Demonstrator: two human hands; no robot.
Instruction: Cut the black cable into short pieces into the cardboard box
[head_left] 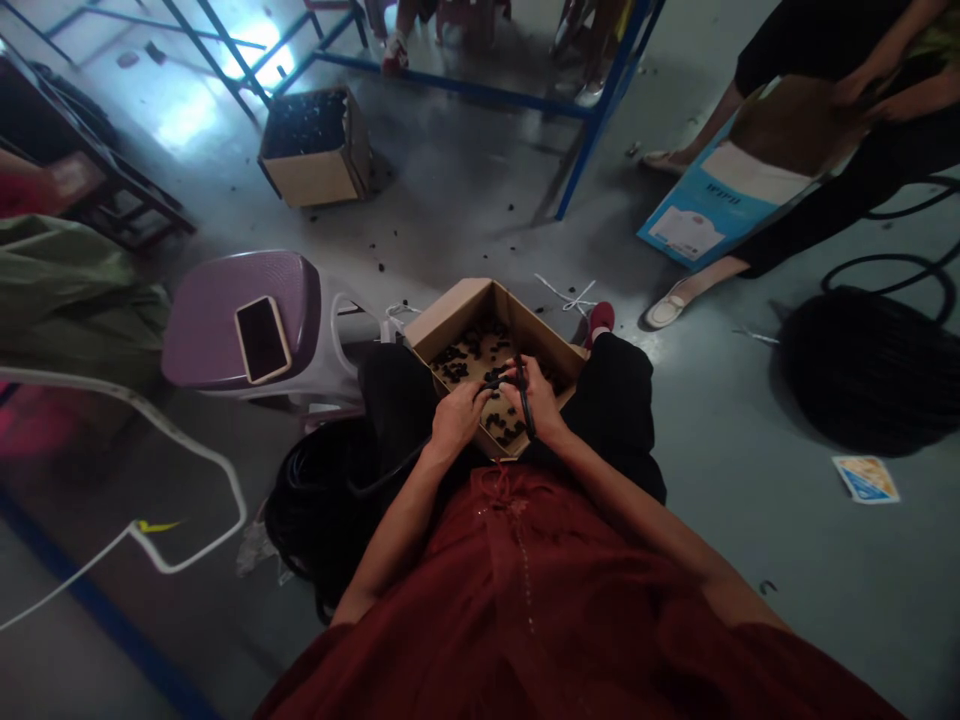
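Over an open cardboard box [457,300] between my knees, both hands are close together. My left hand [457,415] is closed on a black rubber hose [491,384], whose length runs back under my forearm towards a dark coil at my left. A slim black tool [527,405] is gripped in my right hand [541,402]; its exact kind is hard to make out. The hose end meets the tool between my fingers. Small black cut pieces [454,365] lie scattered on the floor of the box, partly hidden by my hands.
A phone [263,340] rests on a purple stool [202,300] at left. The coiled black hose [300,500] lies beside my left leg, another coil [870,370] at far right. Beyond stand a filled carton [319,180] and a blue-legged table frame [581,150]. Another person holds a blue box [720,205].
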